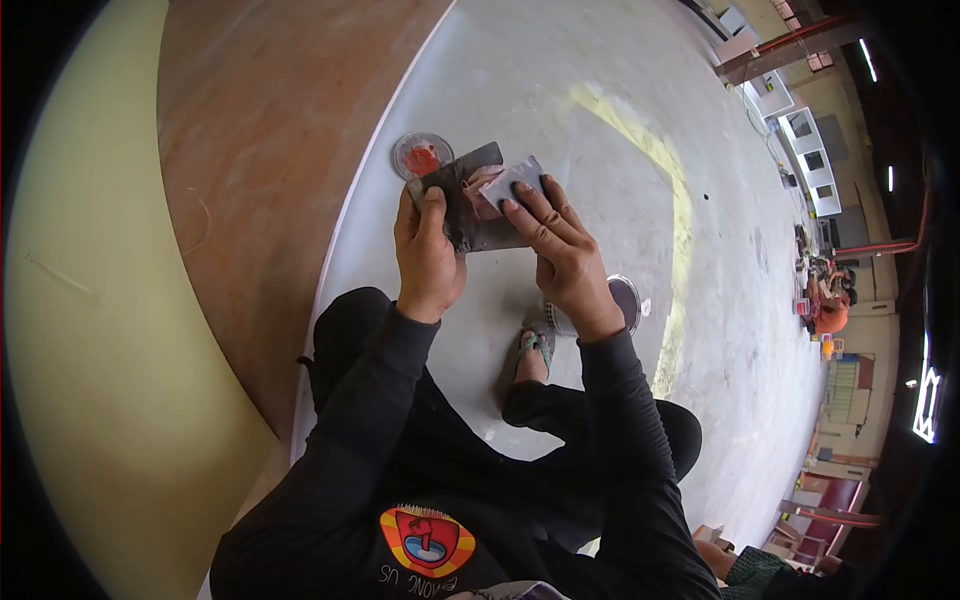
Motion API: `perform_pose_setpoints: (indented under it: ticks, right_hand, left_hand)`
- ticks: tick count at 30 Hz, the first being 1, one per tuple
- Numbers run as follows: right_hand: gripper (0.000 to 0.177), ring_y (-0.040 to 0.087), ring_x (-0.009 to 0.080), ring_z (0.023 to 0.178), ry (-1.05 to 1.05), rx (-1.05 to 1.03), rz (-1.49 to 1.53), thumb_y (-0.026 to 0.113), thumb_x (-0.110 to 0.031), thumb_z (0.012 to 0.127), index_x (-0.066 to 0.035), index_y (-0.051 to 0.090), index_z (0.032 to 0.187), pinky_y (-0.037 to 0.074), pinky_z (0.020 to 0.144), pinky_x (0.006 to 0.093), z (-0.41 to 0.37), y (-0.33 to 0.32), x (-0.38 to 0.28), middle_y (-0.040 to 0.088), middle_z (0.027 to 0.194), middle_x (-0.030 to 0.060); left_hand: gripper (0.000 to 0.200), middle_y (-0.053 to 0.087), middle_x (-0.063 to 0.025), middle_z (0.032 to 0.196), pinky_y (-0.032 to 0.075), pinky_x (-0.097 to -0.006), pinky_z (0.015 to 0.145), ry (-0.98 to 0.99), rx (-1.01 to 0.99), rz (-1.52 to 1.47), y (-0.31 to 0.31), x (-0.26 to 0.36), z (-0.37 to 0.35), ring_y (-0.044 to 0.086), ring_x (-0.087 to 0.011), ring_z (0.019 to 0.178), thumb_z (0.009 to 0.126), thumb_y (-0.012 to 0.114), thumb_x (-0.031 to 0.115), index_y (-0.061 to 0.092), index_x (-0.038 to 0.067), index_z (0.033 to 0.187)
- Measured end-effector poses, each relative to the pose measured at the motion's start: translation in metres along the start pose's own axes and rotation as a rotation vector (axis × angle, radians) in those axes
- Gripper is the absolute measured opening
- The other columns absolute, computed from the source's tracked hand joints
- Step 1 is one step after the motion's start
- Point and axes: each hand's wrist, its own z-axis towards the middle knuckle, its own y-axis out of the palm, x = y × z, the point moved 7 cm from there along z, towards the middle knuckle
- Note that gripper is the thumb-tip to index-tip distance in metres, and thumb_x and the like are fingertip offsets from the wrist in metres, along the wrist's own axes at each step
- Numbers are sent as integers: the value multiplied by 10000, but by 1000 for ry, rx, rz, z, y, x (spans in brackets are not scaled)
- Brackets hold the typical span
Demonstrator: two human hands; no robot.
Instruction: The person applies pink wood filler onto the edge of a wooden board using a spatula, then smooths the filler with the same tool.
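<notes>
My left hand grips a dark flat plate by its near left edge, thumb on top. A smear of pinkish-brown paste lies on the plate. In my right hand is a light grey flat spreader, its fingers laid along the upper face. The spreader's edge meets the paste. Dark stains mark the right fingertips. Just beyond the plate, a round clear lid or dish holds bright red paste.
A round can stands by my sandalled foot. The pale surface carries a yellowish stripe. A brown panel curves along the left. Far right, a person in orange is near stacked items; another person's arm shows lower right.
</notes>
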Motion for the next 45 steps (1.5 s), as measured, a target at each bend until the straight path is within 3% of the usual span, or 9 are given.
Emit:
perform_pose_setpoints:
  ticks: [5,11,16,21,25,27,29,33,45]
  right_hand:
    - [584,488,453,1268,166,0,-70,524,131,757,-154,652,1251,446,1045,451,-17,-13,26,584,1336,130]
    - [253,692,247,750,747,745,1201,549,-213,1001,8,583,1121,552,484,353,-64,1,37,674,1031,155]
    - [249,672,264,698,1030,692,1296,552,-219,989,30,552,1004,545,463,379,-57,45,22,646,913,134]
    - [251,654,244,666,962,709,1287,534,-206,995,43,566,1009,545,481,376,-40,42,37,642,864,125]
    - [243,666,247,690,672,844,1316,498,-186,1011,41,568,1059,549,498,375,-12,-13,35,653,900,129]
    - [258,696,276,788,576,814,1225,470,-164,1024,54,552,1137,583,613,390,-13,-29,27,667,986,146]
    - [224,696,299,888,98,654,336,466,-51,984,36,568,1163,582,673,357,-15,-43,-2,666,1077,193]
    - [419,614,418,1127,-168,329,81,588,90,798,-74,633,1181,537,918,428,-6,-11,-33,612,1218,211]
    - [427,665,395,979,310,55,31,582,36,874,-52,564,1291,570,780,401,-33,5,5,606,1225,232]
  left_hand:
    - [231,607,-66,1166,494,-324,939,-8,-5,5,-6,-3,1,599,-171,1064,1018,485,197,522,60,1200]
    - [239,572,-61,1106,435,-274,896,350,74,512,-7,14,1,531,-132,981,1040,454,235,503,29,1151]
    - [281,562,-70,1099,414,-267,890,376,-37,657,9,18,-10,513,-133,966,1051,420,224,482,-8,1196]
    - [298,566,-86,761,420,-258,592,639,-267,911,33,22,-23,496,-135,617,1046,413,215,469,-29,1207]
    - [283,643,-159,865,474,-285,661,237,-373,1078,23,10,-19,660,-204,800,1041,432,225,484,-16,1180]
    - [281,648,-139,987,506,-285,740,436,-334,888,31,12,-14,663,-199,944,1044,438,230,476,12,1218]
    - [289,620,-104,1136,542,-320,850,-199,-11,-49,9,-13,-6,635,-189,1049,1050,418,227,452,50,1276]
    - [273,587,-93,1210,557,-377,899,-238,-62,-160,6,-20,-4,634,-219,1077,1057,391,241,443,85,1275]
    - [309,574,-58,1167,485,-300,897,-8,-74,19,4,-3,-5,579,-134,1045,1040,466,268,451,56,1264]
